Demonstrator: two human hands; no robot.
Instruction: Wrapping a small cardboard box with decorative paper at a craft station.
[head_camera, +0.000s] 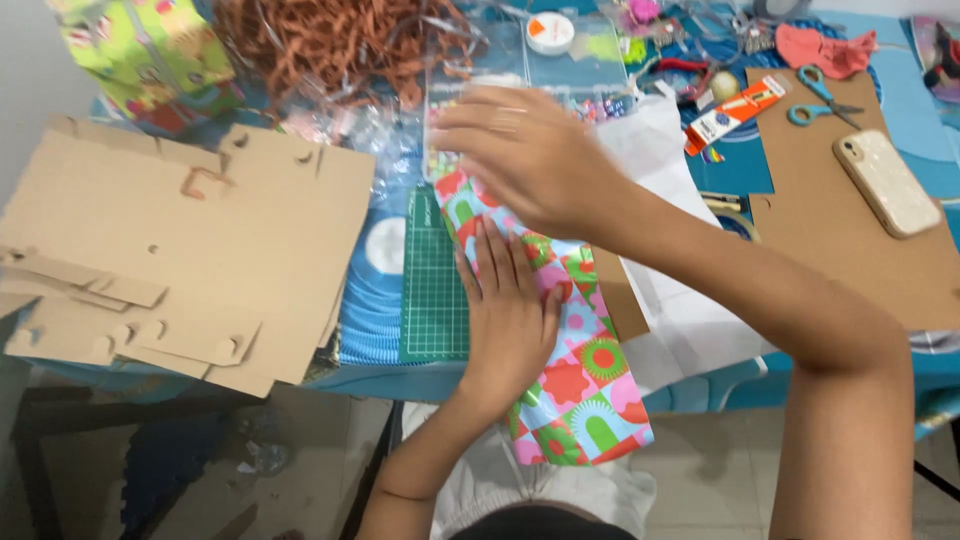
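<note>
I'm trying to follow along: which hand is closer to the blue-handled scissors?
The right hand. It hovers blurred over the far end of the patterned wrapped parcel, though apart from the scissors at the table's far right. The left hand presses flat on the parcel, farther away.

Wrapped parcel (575, 390): paper, slightly glossy, smooth, printed in bright patches of pink, green, red and pale blue. Cutting mat (435, 290): green, matt, rubbery-looking, gridded. Flat cardboard sheets (190, 230): brown, matt, dry-fibred, cut edges rough. Cardboard board (850, 230) at right: same matt brown. Phone (886, 183): glossy, pearly back. Scissors (822, 98): blue plastic handles, metal blades. White sheet (680, 320): thin matt paper. Orange shredded filler (330, 40): crinkled paper strips. Bead box (520, 70): clear, shiny plastic.
</note>
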